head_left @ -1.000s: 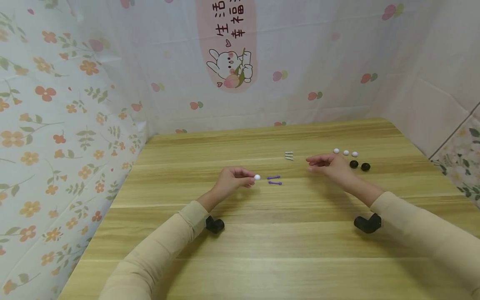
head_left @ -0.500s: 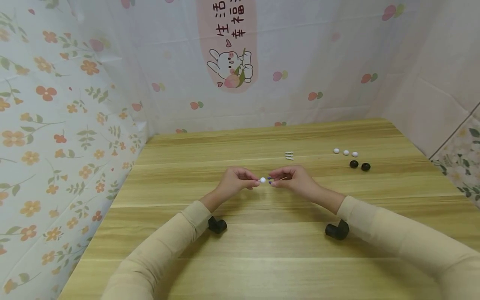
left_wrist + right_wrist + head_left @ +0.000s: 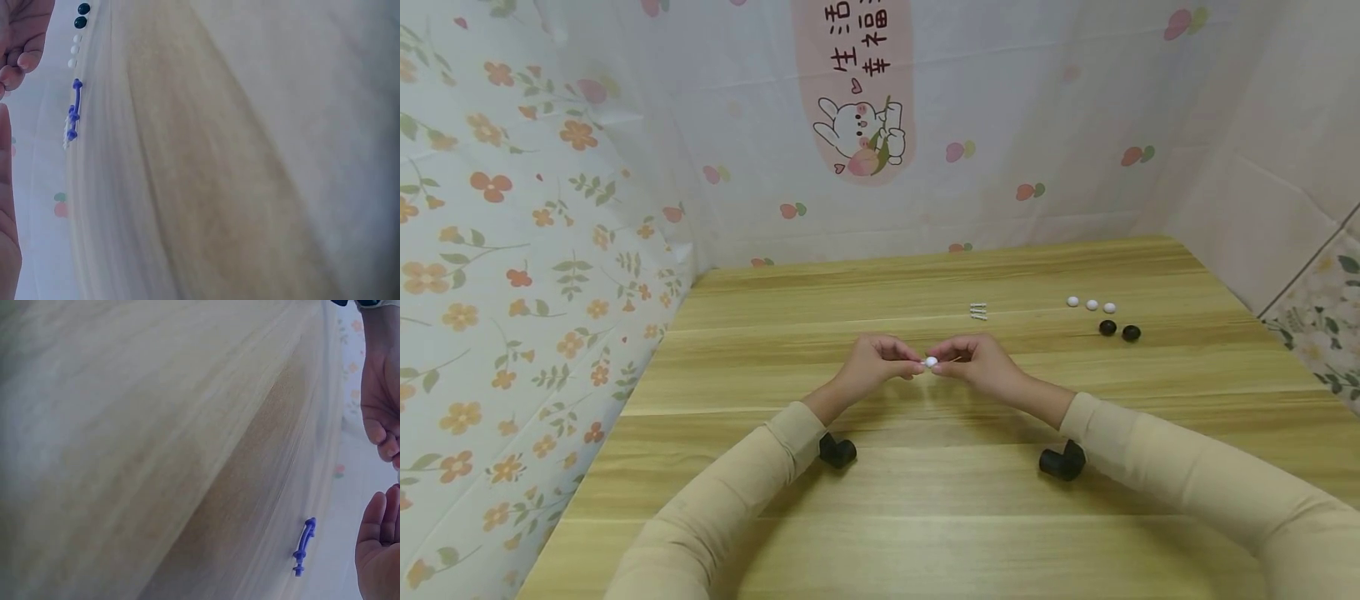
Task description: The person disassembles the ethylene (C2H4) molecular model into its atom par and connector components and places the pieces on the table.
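In the head view a small white ball sits between the fingertips of both hands, above the table. My left hand pinches it from the left, thumb and forefinger together, with a small pale bit showing between these fingertips and the ball. From the right, my right hand grips the same ball with thumb and forefinger. Two purple bars with knobbed ends, hidden behind the right hand in the head view, appear on the table in the left wrist view, a purple bar among them. Both wrist views cut off the fingertips.
Three small silvery pins lie behind the hands on the wooden table. Farther right are three white balls, one white ball in the middle, and two black balls, one black ball nearer the hands. A printed cloth hangs behind.
My right hand has come left from beside the pins, passing over the purple bars, and now takes hold of the white ball. My left hand has shifted slightly right with the ball.
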Tool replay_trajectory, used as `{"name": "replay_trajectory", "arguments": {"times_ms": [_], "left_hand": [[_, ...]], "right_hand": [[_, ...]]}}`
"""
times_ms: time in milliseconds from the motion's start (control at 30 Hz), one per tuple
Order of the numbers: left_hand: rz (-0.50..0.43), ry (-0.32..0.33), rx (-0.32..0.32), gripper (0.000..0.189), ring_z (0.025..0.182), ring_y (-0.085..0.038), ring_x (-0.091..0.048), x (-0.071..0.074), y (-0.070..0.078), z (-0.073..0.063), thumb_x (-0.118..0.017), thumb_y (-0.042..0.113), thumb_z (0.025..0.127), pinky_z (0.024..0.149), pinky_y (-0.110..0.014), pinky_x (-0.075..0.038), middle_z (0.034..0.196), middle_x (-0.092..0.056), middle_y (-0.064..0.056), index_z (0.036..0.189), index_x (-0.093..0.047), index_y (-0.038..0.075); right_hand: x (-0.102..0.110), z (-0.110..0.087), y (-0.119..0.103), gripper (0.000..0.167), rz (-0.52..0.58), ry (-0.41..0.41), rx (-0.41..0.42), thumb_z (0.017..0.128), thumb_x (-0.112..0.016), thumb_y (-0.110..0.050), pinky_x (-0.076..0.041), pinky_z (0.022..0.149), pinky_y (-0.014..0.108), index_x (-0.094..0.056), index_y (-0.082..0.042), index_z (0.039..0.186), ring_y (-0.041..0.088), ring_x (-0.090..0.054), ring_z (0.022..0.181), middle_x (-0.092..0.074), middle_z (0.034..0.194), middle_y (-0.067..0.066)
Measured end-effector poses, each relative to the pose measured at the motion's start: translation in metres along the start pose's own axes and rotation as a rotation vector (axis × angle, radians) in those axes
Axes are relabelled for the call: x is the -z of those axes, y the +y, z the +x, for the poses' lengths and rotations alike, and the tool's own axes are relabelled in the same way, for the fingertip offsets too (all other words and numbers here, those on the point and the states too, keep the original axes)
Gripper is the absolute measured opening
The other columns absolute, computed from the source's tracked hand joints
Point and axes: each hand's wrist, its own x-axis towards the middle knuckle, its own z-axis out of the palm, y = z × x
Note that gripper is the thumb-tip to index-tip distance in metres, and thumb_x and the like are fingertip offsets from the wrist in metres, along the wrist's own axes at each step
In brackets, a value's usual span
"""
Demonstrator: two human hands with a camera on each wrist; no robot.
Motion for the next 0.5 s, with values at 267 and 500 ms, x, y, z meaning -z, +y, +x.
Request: {"name": "replay_trajectory", "arguments": {"times_ms": [267,500], "left_hand": [[-0.011,-0.011,-0.007,0.014,0.085,-0.033,-0.069,0.0001,-0.0016,0.0000,-0.076,0.001,0.084,0.080,-0.045,-0.056,0.086,-0.071,-0.009,0.095,-0.071,-0.006],[0.013,-0.005,-0.013,0.015,0.085,-0.032,-0.069,0.0009,-0.0022,0.0001,-0.073,0.003,0.086,0.079,-0.043,-0.056,0.086,-0.071,-0.008,0.099,-0.072,-0.005]], "right_hand": [[-0.0012,-0.0017,0.0002,0.019,-0.032,0.009,-0.002,0.093,-0.066,-0.008,-0.052,0.072,0.026,-0.068,0.004,0.108,0.020,-0.060,0.085,-0.068,0.095,0.009],[-0.0018,-0.0026,-0.0014,0.021,-0.007,0.024,-0.016,0.093,-0.067,-0.010,-0.053,0.073,0.033,-0.067,0.004,0.108,0.019,-0.059,0.083,-0.067,0.093,0.010]]}}
